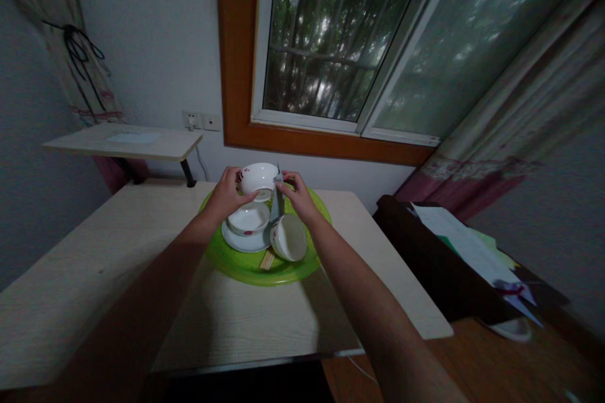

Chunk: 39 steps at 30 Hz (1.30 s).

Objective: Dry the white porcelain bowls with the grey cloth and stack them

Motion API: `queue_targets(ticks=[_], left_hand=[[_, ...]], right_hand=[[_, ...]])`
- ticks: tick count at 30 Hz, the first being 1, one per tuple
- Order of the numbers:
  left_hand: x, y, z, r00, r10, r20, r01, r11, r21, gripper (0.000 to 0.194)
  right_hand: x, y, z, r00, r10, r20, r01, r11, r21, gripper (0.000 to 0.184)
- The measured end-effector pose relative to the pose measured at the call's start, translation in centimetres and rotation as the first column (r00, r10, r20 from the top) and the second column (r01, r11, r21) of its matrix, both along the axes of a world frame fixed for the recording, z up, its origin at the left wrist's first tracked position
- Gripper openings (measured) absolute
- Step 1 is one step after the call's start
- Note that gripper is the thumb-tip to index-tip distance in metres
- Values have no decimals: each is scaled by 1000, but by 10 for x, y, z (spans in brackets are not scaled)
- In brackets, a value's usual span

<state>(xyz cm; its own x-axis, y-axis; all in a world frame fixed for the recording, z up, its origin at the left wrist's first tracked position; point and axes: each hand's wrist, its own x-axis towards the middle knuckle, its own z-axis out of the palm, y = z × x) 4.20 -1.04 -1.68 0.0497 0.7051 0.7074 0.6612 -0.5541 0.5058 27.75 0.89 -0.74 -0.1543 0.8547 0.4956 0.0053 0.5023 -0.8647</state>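
Observation:
My left hand (pixel 229 192) is closed on the side of a white bowl (pixel 258 177) with a red flower pattern, tilted above a green tray (pixel 236 269). At the bowl's right edge, my right hand (pixel 296 191) pinches a thin grey strip (pixel 277 203) that hangs down; whether it is cloth or something stiff I cannot tell. Below, a second white bowl (pixel 249 218) stands upright on a white plate (pixel 246 243). To its right a third white bowl (pixel 290 238) lies on its side, its mouth turned toward me. Short light wooden sticks (pixel 267 259) lie beside it.
The tray rests on a pale wooden table (pixel 118 252). A small raised shelf (pixel 127 141) with a sheet of paper stands at the back left. Behind are a wall socket (pixel 192 119) and a window. Papers (pixel 467 249) lie on a dark brown surface at the right.

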Motion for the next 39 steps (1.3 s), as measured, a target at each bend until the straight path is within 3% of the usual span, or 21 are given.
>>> queue_targets(ticks=[5, 13, 15, 22, 28, 39], left_hand=[[1, 1, -1, 1000, -14, -6, 14, 1000, -17, 64], [2, -4, 3, 999, -36, -9, 36, 999, -15, 63], [3, -5, 3, 1000, -30, -8, 30, 1000, -9, 62], [2, -3, 3, 999, -1, -40, 1, 1000, -3, 61], [4, -4, 3, 997, 8, -81, -8, 1000, 1, 59], [6, -8, 7, 991, 32, -130, -33, 999, -6, 56]], right_hand=[[2, 1, -2, 999, -31, 36, 28, 996, 85, 40], [-2, -3, 0, 1000, 17, 9, -17, 999, -27, 67], [-2, -3, 1, 1000, -14, -1, 14, 1000, -18, 63], [2, 2, 1, 974, -193, 119, 167, 966, 195, 34], [1, 3, 2, 977, -152, 146, 127, 977, 173, 27], [-2, -4, 3, 971, -146, 187, 81, 944, 320, 20]])
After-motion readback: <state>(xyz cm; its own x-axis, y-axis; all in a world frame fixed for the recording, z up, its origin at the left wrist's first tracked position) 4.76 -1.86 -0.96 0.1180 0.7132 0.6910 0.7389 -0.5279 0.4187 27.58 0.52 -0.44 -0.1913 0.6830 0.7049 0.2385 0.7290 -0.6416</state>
